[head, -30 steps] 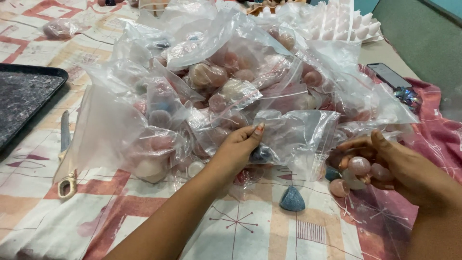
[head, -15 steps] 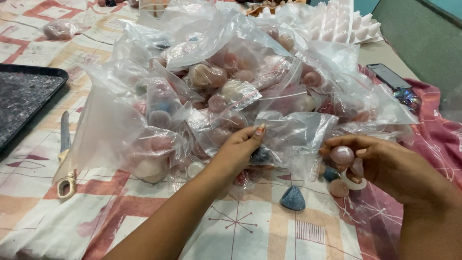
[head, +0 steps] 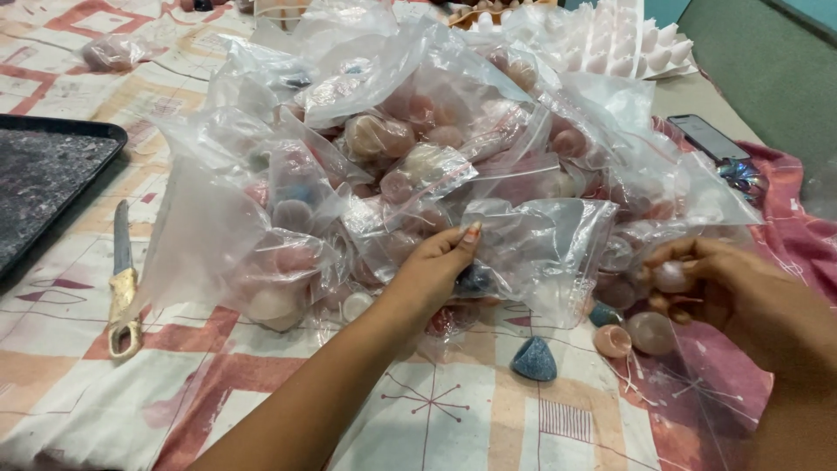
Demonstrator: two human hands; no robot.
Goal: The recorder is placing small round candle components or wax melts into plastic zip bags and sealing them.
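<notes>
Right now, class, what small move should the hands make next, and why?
Probably slip the pale piece, pinched in the right hand, into the clear bag that the left hand holds at the pile. Loose pieces and a blue cone lie on the cloth just below.

Two hands, perhaps twenty bags
</notes>
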